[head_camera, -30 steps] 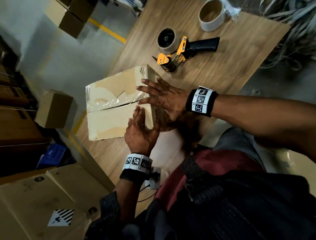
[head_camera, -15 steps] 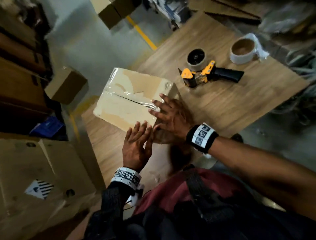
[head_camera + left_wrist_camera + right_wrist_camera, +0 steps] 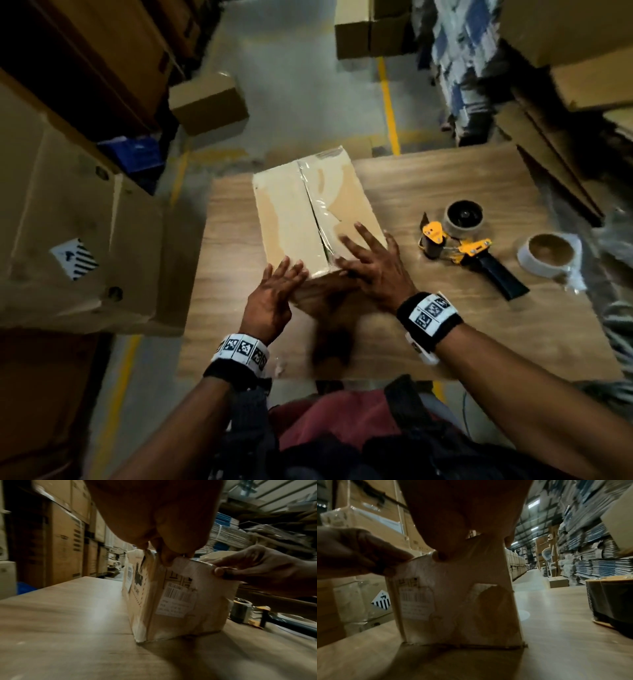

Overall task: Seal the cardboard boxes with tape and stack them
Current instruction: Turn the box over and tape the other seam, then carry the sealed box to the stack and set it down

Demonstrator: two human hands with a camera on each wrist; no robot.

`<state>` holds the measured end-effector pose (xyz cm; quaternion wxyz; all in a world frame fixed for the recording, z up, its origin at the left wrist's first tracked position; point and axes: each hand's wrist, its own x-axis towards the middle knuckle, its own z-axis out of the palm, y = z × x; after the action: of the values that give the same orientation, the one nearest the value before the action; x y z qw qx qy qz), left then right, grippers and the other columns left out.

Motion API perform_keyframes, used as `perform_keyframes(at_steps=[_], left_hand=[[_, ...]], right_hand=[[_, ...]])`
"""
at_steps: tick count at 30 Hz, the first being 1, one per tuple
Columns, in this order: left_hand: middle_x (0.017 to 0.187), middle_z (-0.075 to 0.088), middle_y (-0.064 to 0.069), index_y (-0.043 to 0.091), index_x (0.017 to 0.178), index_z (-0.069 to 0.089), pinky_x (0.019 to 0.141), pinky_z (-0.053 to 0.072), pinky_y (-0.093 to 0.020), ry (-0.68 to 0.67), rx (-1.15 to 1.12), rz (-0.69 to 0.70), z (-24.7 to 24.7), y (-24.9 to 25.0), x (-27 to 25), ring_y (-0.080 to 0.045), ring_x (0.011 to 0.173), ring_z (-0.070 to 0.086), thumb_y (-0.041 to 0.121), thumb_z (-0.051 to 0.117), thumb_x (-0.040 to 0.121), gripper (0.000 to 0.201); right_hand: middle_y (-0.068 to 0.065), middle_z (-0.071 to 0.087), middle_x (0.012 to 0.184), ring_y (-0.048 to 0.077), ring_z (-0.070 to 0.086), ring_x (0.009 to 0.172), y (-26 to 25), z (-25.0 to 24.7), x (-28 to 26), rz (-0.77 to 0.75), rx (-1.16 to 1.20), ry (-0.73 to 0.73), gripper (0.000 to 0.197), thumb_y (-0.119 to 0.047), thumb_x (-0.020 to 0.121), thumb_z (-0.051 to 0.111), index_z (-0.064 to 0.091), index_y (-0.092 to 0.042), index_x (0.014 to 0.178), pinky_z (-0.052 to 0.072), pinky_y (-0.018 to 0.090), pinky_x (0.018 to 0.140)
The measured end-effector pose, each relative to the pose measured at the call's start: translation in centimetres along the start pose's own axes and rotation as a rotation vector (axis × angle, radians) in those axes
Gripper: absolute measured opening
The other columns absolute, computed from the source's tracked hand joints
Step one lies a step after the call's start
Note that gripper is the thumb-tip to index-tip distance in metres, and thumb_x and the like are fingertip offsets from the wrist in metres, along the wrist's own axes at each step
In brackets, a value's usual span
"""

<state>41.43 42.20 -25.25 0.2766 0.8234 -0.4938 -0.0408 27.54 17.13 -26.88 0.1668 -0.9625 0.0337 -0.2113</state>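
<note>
A tan cardboard box (image 3: pixel 298 219) (image 3: pixel 175 601) (image 3: pixel 453 601) stands on the wooden table (image 3: pixel 445 185), clear tape running along its top seam. My right hand (image 3: pixel 366 263) lies flat on the box's near top, fingers spread and straight, thumb over the near edge (image 3: pixel 219 572). My left hand (image 3: pixel 277 291) rests with straight fingers against the box's near left corner and top edge (image 3: pixel 168 557). A yellow and black tape dispenser (image 3: pixel 462 246) lies on the table right of the box, free of both hands.
A white tape roll (image 3: pixel 548 255) sits at the table's right. A large carton (image 3: pixel 78 240) with a striped label stands left of the table. More boxes (image 3: pixel 209 102) rest on the floor beyond, and stacked flat cardboard (image 3: pixel 555 154) lies at the right.
The view swung round, so the box now points away from me. The box settled upright on the table. Both hands stayed on its near end, the right spread on top.
</note>
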Motion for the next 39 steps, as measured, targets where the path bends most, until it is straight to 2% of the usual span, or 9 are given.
perform_keyframes(at_steps=[2,4,7,11,15,24,30,34,39], left_hand=[[0.162,0.044,-0.003,0.017,0.151,0.054,0.127,0.026,-0.031,0.152,-0.123,-0.177,-0.5,0.8,-0.7,-0.018,0.155,0.031,0.001,0.055,0.1,0.053],[0.164,0.038,0.003,0.021,0.158,0.043,0.123,0.029,-0.028,0.242,-0.219,-0.481,-0.4,1.0,-1.5,-0.011,0.153,0.032,0.02,0.079,0.092,0.075],[0.16,0.039,0.01,0.032,0.162,0.034,0.121,0.039,-0.041,0.206,-0.48,-0.821,0.9,1.3,-1.9,-0.007,0.143,0.042,0.048,0.09,0.075,0.105],[0.132,0.072,0.007,0.029,0.147,0.057,0.104,0.055,-0.053,0.319,-0.586,-0.699,0.8,3.0,0.0,-0.016,0.123,0.068,0.012,0.082,0.08,0.073],[0.128,0.074,0.009,0.037,0.139,0.065,0.104,0.055,-0.051,0.524,-0.536,-0.683,-3.7,4.1,2.0,-0.014,0.121,0.069,0.006,0.076,0.086,0.063],[0.127,0.073,0.014,0.032,0.137,0.065,0.107,0.054,-0.042,0.965,-0.315,-0.471,-27.5,4.6,2.5,-0.008,0.119,0.069,0.011,0.083,0.086,0.058],[0.13,0.072,0.002,0.016,0.143,0.063,0.104,0.056,-0.035,1.07,-0.022,-0.222,-51.4,2.8,-1.5,-0.008,0.117,0.069,0.014,0.079,0.092,0.053],[0.119,0.076,-0.003,0.006,0.136,0.066,0.097,0.059,-0.035,1.088,-0.001,-0.16,-65.8,-0.5,-4.0,-0.01,0.109,0.071,0.004,0.077,0.092,0.046],[0.101,0.076,0.022,0.015,0.134,0.065,0.083,0.059,-0.021,1.117,0.033,-0.142,-77.7,-6.5,-7.3,0.003,0.095,0.07,-0.002,0.076,0.09,0.048]], right_hand=[[0.008,0.029,0.168,0.033,0.018,0.157,0.4,-0.7,-0.4,0.126,0.083,0.033,0.059,-0.047,0.096,0.064,0.045,-0.039,0.15,0.022,0.065,0.115],[0.006,0.015,0.172,0.027,0.009,0.159,1.2,-1.9,-0.7,0.368,0.246,0.011,0.093,-0.055,0.086,0.076,0.025,-0.038,0.162,0.018,0.05,0.121],[-0.003,0.035,0.162,0.015,0.034,0.149,2.6,-2.2,-1.1,0.553,0.547,-0.132,0.108,-0.052,0.083,0.08,0.012,-0.026,0.164,0.026,0.019,0.114],[0.016,0.051,0.153,0.035,0.059,0.129,2.7,-2.1,0.9,0.478,0.478,-0.138,0.09,-0.036,0.094,0.071,0.018,-0.015,0.164,0.045,0.031,0.098],[0.015,0.054,0.151,0.044,0.064,0.119,0.8,-5.3,8.0,0.362,0.413,-0.077,0.084,-0.039,0.094,0.069,0.026,-0.022,0.163,0.053,0.047,0.089],[0.027,0.063,0.134,0.05,0.067,0.105,-13.9,-16.6,27.3,-0.091,0.545,0.18,0.092,-0.061,0.085,0.057,0.026,-0.023,0.163,0.054,0.051,0.081],[0.005,0.058,0.148,0.018,0.063,0.128,-28.6,-19.8,42.0,-0.441,0.843,0.308,0.064,-0.02,0.098,0.069,0.043,-0.033,0.155,0.054,0.047,0.105],[-0.012,0.053,0.148,-0.019,0.057,0.115,-40.2,-21.2,49.6,-0.512,1.013,0.32,0.061,-0.007,0.098,0.068,0.049,-0.03,0.152,0.051,0.026,0.105],[-0.003,0.048,0.157,0.0,0.052,0.136,-51.4,-19.7,56.0,-0.571,1.063,0.343,0.064,-0.001,0.101,0.061,0.043,-0.026,0.156,0.048,0.034,0.112]])
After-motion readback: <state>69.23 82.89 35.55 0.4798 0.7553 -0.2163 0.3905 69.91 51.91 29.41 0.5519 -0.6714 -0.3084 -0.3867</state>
